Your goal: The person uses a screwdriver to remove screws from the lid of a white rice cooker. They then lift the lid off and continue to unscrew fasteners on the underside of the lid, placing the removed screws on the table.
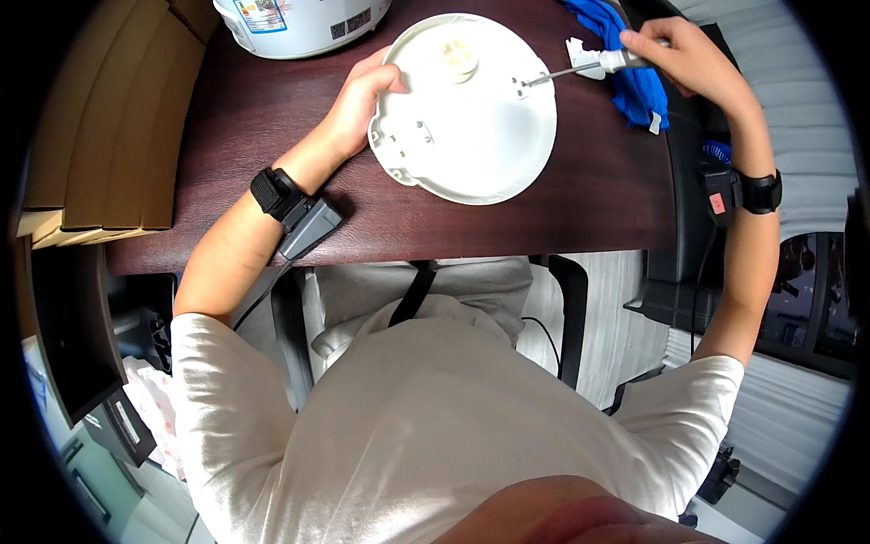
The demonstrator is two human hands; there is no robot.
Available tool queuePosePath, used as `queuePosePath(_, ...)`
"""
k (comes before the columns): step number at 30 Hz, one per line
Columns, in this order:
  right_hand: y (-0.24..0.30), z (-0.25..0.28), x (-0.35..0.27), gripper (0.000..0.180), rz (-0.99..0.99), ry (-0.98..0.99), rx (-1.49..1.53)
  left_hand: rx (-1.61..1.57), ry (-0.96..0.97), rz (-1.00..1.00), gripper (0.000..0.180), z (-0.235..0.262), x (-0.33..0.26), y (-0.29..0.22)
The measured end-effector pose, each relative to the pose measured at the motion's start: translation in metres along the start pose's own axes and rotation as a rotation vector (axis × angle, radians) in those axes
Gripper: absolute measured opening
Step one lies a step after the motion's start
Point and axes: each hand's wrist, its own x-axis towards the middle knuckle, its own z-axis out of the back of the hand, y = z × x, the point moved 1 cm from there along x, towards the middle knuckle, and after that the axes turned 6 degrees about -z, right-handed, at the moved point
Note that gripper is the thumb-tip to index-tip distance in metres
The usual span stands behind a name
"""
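Observation:
A round white plastic lid (pixel 480 145), its inner side up, is held over the dark red-brown table by my left hand (pixel 356 98), which grips its left rim with the thumb on top. My right hand (pixel 689 59) is closed round the pale handle of a screwdriver (pixel 580 68). The shaft slants left, and its tip meets a small fitting (pixel 521 88) with dark holes near the lid's right edge. A round cream-coloured boss (pixel 459 59) stands up near the lid's top. Cut-outs line its lower left rim.
At the far left of the table stands a white appliance (pixel 308 27) with labels. Cardboard boxes (pixel 109 127) line the left side. A blue cloth (pixel 639 91) and a small white plastic part (pixel 584 59) lie under my right hand. The table's front edge (pixel 480 258) runs before my lap.

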Motion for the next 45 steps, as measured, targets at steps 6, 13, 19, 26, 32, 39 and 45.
queuePosePath(6, -0.005, 0.004, 0.011, 0.038, 0.016, 0.31, 0.054, -0.004, -0.008, -0.007, 0.048, 0.0, -0.002, -0.002)
queuePosePath(13, -0.015, 0.001, 0.022, 0.027, 0.464, 0.027, -0.143, 0.01, 0.006, -0.005, 0.049, 0.001, 0.0, 0.0)
queuePosePath(19, -0.01, -0.003, 0.011, 0.028, 0.458, -0.143, -0.231, 0.009, 0.015, 0.004, 0.051, 0.001, -0.001, -0.001)
queuePosePath(26, -0.025, 0.011, -0.003, 0.029, 0.111, 0.276, 0.055, 0.131, 0.007, -0.039, 0.046, -0.003, 0.001, -0.005)
queuePosePath(32, -0.018, -0.053, -0.012, 0.029, 0.248, -0.347, 0.506, 0.576, -0.121, -0.278, 0.056, 0.011, 0.007, -0.016)
queuePosePath(39, 0.05, -0.117, -0.014, 0.027, 0.374, -0.504, 0.521, 0.49, -0.025, -0.489, 0.031, 0.004, 0.003, -0.038)
queuePosePath(45, 0.062, -0.122, -0.012, 0.027, 0.48, -0.537, 0.497, 0.289, 0.092, -0.375, 0.029, 0.004, -0.002, -0.046)
